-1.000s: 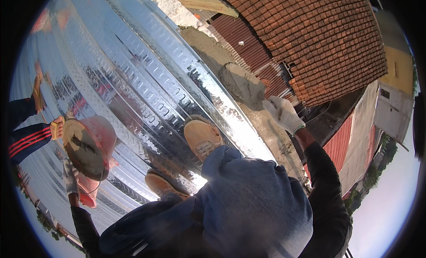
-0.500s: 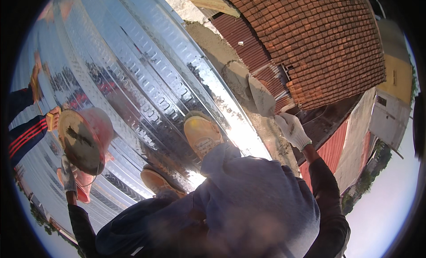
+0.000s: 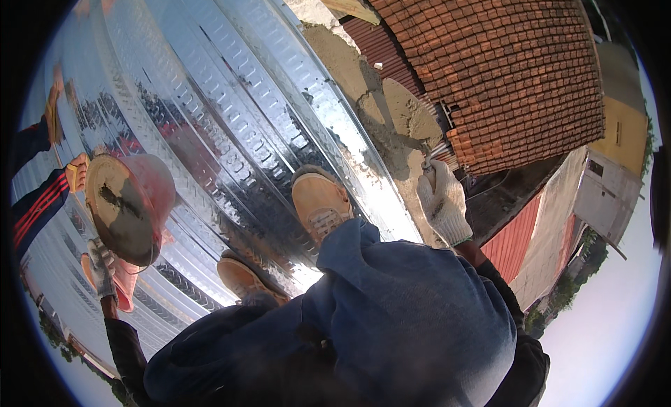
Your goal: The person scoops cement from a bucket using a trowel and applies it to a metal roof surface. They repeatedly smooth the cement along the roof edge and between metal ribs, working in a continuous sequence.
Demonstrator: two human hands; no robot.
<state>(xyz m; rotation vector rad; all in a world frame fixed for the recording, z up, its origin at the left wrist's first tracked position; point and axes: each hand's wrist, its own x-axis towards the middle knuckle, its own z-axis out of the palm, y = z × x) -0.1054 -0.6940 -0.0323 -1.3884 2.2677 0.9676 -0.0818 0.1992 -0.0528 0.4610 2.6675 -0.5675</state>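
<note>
My gloved right hand (image 3: 444, 201) is closed on a trowel handle beside the mortar-covered edge strip (image 3: 335, 57); the trowel blade (image 3: 409, 110), coated in mortar, lies just beyond it. At the left, my gloved left hand (image 3: 103, 267) grips a pinkish bucket (image 3: 150, 197) with grey mortar in it, at its lower side. A co-worker's hand (image 3: 77, 173), in a yellowish glove, holds the same bucket at the rim. My tan shoes (image 3: 318, 201) stand on shiny ribbed metal sheeting (image 3: 196, 71).
The sheet's bright edge runs diagonally to my right. Beyond it lie red tiled roofs (image 3: 517, 78), rusty corrugated sheets (image 3: 517, 239) and a pale building (image 3: 604, 197). A co-worker's dark sleeves with red stripes (image 3: 38, 211) reach in from the left.
The trowel blade has moved up and away along the mortar strip, while my right hand has shifted slightly. The bucket and both hands holding it sit a little higher in the picture.
</note>
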